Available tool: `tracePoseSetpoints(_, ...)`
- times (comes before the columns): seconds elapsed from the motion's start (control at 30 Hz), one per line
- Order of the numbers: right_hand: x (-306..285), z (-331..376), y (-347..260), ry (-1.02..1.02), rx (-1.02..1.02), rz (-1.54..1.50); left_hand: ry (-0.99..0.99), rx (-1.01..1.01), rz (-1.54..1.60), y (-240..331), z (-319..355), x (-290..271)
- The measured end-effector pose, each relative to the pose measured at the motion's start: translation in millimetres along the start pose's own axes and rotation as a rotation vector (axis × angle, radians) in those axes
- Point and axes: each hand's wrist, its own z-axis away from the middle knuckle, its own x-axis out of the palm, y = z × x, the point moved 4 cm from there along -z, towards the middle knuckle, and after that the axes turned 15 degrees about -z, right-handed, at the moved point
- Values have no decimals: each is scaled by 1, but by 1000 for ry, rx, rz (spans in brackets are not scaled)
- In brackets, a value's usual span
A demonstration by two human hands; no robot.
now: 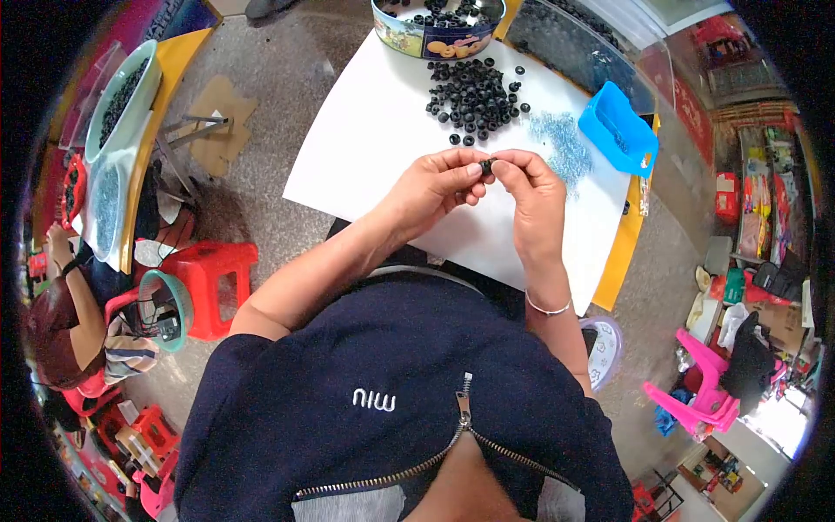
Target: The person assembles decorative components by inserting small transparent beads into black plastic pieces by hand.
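Observation:
Over the white tabletop [348,148], my left hand [439,184] and my right hand [532,193] meet fingertip to fingertip. Between them they pinch a small round black piece [486,166], partly hidden by the thumbs and fingers. Just beyond my hands lies a loose heap of similar black pieces [474,96], some showing a hole in the middle. Right of that heap, tiny clear bluish pieces [564,148] are spread on the white surface. Whether one of these is also between my fingers, I cannot tell.
A round printed tin [461,43] with more black pieces stands at the far edge. A blue plastic tray [619,130] sits at the right. On the left, another table bears a pale green basin [126,104]; a red stool [209,283] and another person's arm [83,304] are nearby.

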Motion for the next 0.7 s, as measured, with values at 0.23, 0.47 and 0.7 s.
tracePoseSetpoints(0.23, 5, 16, -15, 58, -252, 491, 42, 102, -118, 17, 12, 11)
tracePoseSetpoints(0.47, 22, 20, -38, -156, -593, 959, 39, 211, -465, 33, 17, 15)
tracePoseSetpoints(0.7, 34, 26, -44, -384, -724, 1345, 28, 157, -781, 35, 19, 14)
